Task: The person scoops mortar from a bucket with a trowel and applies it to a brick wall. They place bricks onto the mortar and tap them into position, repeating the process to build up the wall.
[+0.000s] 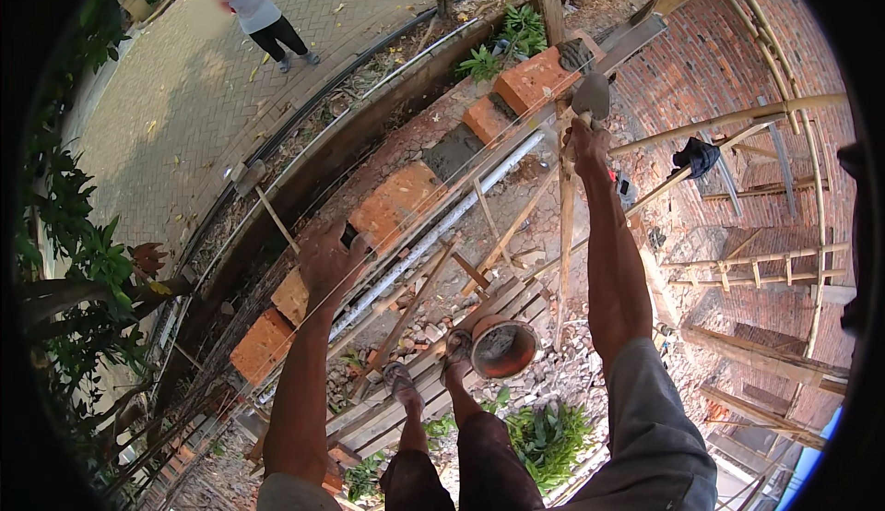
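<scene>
Beside coarse orange bricks (pixel 396 202): right hand (pixel 589 140) gripping rounded grey trowel (pixel 592 97); left hand (pixel 329 260), grip unclear.

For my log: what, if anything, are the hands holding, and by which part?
The right hand holds a trowel by its handle. Whether the left hand, near an orange brick, grips anything cannot be told.

- Two bare hands (pixel 330 257) are showing.
- One trowel (pixel 592 96) is showing.
- At least five orange blocks (pixel 398 202) are lying.
- One bucket (pixel 507 366) is standing.
- Two feet (pixel 403 386) are showing.
- One other person (pixel 255 11) is standing.
</scene>
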